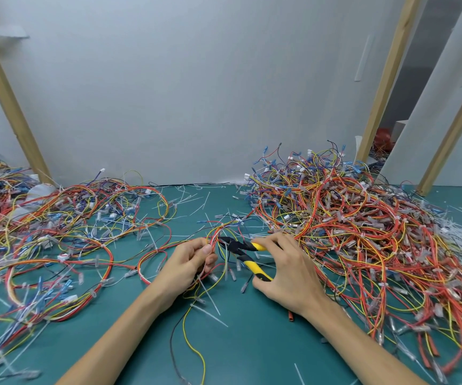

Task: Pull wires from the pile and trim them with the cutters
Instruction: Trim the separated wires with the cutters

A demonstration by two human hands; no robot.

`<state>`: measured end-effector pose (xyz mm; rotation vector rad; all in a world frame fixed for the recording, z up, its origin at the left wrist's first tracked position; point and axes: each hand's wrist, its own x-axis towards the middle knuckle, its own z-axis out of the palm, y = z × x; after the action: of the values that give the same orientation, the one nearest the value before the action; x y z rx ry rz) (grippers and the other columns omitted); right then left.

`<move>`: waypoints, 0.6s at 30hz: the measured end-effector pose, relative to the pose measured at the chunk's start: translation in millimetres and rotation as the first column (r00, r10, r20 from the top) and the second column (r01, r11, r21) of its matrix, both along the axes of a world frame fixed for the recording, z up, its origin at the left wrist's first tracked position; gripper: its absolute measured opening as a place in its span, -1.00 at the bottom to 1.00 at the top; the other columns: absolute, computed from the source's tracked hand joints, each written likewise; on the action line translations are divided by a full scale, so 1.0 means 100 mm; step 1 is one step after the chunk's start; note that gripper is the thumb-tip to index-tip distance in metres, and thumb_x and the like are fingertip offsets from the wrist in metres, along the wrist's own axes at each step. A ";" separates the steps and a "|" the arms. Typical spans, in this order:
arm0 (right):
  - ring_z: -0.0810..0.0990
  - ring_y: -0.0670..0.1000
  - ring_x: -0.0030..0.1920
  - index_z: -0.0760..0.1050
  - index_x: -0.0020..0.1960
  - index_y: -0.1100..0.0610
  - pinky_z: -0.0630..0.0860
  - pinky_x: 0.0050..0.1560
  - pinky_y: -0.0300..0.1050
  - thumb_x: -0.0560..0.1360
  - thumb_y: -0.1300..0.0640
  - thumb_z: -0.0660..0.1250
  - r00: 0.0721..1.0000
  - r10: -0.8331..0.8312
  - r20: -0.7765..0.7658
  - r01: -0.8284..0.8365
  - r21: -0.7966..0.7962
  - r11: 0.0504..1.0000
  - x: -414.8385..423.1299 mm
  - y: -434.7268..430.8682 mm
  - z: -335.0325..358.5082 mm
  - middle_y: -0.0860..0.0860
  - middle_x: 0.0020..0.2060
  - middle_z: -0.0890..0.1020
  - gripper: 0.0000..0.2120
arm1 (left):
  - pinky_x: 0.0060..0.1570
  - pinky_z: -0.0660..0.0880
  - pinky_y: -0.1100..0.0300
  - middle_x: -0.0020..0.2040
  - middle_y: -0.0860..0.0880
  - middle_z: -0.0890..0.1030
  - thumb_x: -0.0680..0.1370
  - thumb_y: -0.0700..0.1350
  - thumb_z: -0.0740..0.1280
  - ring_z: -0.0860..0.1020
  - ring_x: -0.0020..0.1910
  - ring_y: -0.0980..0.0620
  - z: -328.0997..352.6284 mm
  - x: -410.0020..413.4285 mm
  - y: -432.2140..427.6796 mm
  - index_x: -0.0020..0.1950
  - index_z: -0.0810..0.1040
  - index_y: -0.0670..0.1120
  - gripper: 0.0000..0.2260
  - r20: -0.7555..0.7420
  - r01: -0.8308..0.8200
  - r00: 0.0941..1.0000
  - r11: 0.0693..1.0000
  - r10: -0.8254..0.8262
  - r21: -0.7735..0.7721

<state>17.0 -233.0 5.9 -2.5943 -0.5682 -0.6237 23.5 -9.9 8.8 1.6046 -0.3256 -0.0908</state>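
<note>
My left hand (189, 262) grips a small bundle of red, yellow and white wires (216, 232) that loops up above its fingers near the table's middle. My right hand (285, 269) holds the cutters (242, 250) by their yellow and black handles, with the black jaws pointing left at the bundle just beside my left fingers. A tall pile of tangled red, yellow and blue wires (349, 218) fills the right side. A flatter spread of wire harnesses (57, 232) lies on the left.
The green table mat (252, 343) shows between my forearms, strewn with white cable-tie offcuts (193, 198). A heap of white offcuts (457, 234) lies at the far right. A white wall and slanted wooden posts (10, 107) close the back.
</note>
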 end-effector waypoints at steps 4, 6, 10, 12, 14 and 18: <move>0.52 -0.08 0.12 0.50 0.31 -0.08 0.51 0.03 -0.12 0.33 -0.08 0.40 0.997 -0.005 -0.081 0.003 -0.015 1.000 0.02 -0.02 -0.02 -0.18 0.10 0.56 -0.45 | -0.32 0.33 0.34 -0.35 0.00 0.37 0.66 -0.23 0.12 0.34 -0.38 0.07 0.00 0.00 0.01 -0.10 0.35 -0.21 -0.85 0.027 0.002 1.000 1.000 -0.002 -0.012; 0.53 -0.08 0.13 0.50 0.33 -0.08 0.50 0.08 -0.10 0.37 -0.10 0.38 0.995 0.010 -0.100 -0.011 -0.011 1.000 0.03 -0.02 -0.03 -0.18 0.11 0.59 -0.48 | -0.31 0.36 0.36 -0.34 -0.02 0.36 0.66 -0.25 0.11 0.33 -0.37 0.05 -0.01 0.00 0.01 -0.08 0.34 -0.22 -0.87 0.037 -0.001 0.999 1.000 0.002 -0.030; 0.52 -0.11 -0.05 0.54 0.24 -0.07 0.47 -0.07 -0.14 0.41 -0.19 0.28 0.989 0.045 -0.139 -0.042 0.026 0.999 0.03 -0.01 0.00 -0.16 -0.04 0.62 -0.55 | -0.32 0.39 0.38 -0.33 -0.02 0.37 0.67 -0.25 0.10 0.34 -0.38 0.08 -0.03 0.01 0.01 -0.06 0.34 -0.22 -0.87 0.045 -0.027 0.999 0.999 0.029 -0.039; 0.48 -0.09 -0.21 0.55 0.07 -0.04 0.41 -0.21 -0.13 0.42 -0.20 0.26 0.982 0.084 -0.168 -0.073 0.071 0.995 0.02 0.01 0.03 -0.09 -0.23 0.58 -0.67 | -0.33 0.39 0.38 -0.32 -0.01 0.37 0.67 -0.24 0.11 0.34 -0.38 0.08 -0.03 0.01 0.00 -0.08 0.35 -0.20 -0.86 0.022 -0.061 0.998 0.997 0.063 -0.050; 0.41 -0.06 -0.33 0.53 -0.06 0.02 0.32 -0.30 -0.14 0.44 -0.19 0.27 0.965 0.141 -0.223 -0.113 0.136 0.984 0.02 0.02 0.06 -0.02 -0.36 0.49 -0.71 | -0.36 0.37 0.36 -0.33 -0.02 0.36 0.66 -0.23 0.13 0.31 -0.40 0.08 0.00 0.01 -0.02 -0.12 0.38 -0.17 -0.83 -0.012 -0.115 0.993 0.989 0.114 -0.091; 0.46 -0.05 -0.46 0.54 -0.15 0.01 0.46 -0.35 -0.04 0.42 -0.26 0.27 0.878 0.237 -0.416 -0.131 0.267 0.955 -0.01 0.04 0.14 0.10 -0.38 0.56 -0.66 | -0.42 0.28 0.36 -0.42 0.07 0.34 0.62 -0.13 0.25 0.28 -0.43 0.12 0.05 -0.03 -0.07 -0.15 0.44 -0.14 -0.83 0.025 -0.190 0.981 0.980 0.192 -0.058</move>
<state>15.7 -229.0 20.2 -2.3132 -0.5437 -0.0188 20.9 -17.1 13.3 1.5757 -0.1945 0.0892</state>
